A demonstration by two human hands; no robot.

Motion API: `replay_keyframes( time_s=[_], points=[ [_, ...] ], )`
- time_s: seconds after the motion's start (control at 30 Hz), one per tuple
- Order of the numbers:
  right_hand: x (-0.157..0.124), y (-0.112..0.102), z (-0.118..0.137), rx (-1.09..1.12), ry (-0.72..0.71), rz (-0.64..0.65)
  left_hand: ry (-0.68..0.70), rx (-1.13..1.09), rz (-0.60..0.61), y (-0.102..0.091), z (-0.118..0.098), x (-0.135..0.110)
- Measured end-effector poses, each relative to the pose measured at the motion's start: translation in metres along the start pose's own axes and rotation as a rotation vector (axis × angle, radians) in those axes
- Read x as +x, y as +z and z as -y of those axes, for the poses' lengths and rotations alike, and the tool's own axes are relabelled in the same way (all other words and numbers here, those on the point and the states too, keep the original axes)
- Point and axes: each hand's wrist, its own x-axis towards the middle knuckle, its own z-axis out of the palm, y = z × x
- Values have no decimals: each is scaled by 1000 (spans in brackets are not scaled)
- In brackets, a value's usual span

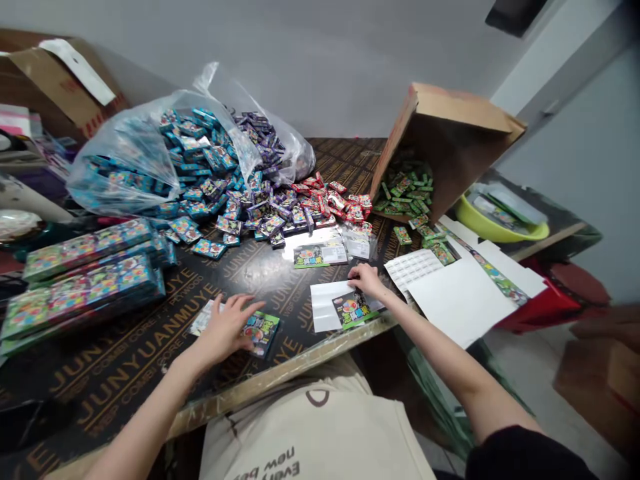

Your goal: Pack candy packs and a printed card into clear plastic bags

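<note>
My left hand [227,328] bends over a small, flat, colourful printed box [264,329] on the table, its thumb and fingertips at the box's edges. Partly under that hand lies a pale printed slip [201,319]. My right hand [369,281] has its fingers pinched at the top edge of a white sheet [323,308]. A black-and-green printed card [354,309] overlaps the sheet, just below these fingers. Beyond them lie another printed card [320,255] and a clear plastic packet [359,244].
Plastic bags [125,170] spill blue and purple mini boxes, beside red ones [335,199]. A tipped cardboard box [460,110] holds green ones. Stacked long packs [80,293] stand left. White sheets [463,300] overhang the table edge at right, near a yellow-green basin [500,227].
</note>
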Motion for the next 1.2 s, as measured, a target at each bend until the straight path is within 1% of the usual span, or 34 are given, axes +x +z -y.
replay_keyframes(
  time_s=[0.07,0.17,0.23,0.3,0.33,0.37,0.47,0.5,0.57,0.63,0.73,0.83,0.9,0.97,1.03,1.1,1.2],
  points=[
    [-3,9,-1,-13,-43,-13,43,-43,116,7,-6,13],
    [-7,14,-1,-10,-104,-31,62,-113,191,9,-12,25],
    [-9,15,-3,0,-141,-38,41,-189,251,4,-14,28],
    [-11,16,-5,15,-175,-39,-21,-291,287,-6,-14,28],
    [-12,17,-6,23,-190,-39,-58,-352,260,-12,-14,28],
    [-12,18,-8,31,-202,-39,-93,-413,187,-20,-13,26],
    [-10,22,-11,44,-234,-44,-167,-596,-155,-42,-10,21],
    [-9,23,-12,41,-247,-44,-185,-663,-242,-46,-10,18],
    [-8,25,-13,23,-275,-44,-222,-816,-347,-48,-10,14],
    [-8,26,-12,-12,-306,-52,-272,-969,-406,-41,-12,10],
    [-13,27,-7,-85,-354,-76,-359,-1082,-452,-25,-16,8],
    [-22,27,-1,-160,-417,-82,-409,-1034,-489,-19,-18,8],
    [-27,26,2,-198,-463,-73,-436,-990,-526,-23,-17,11],
    [-30,26,3,-218,-502,-66,-455,-1009,-537,-30,-14,14],
    [-32,26,3,-253,-527,-68,-471,-1092,-500,-37,-11,18],
    [-32,26,3,-328,-535,-69,-486,-1175,-435,-43,-7,21],
    [-31,26,3,-428,-536,-56,-455,-1175,-392,-48,-4,22]
  ],
)
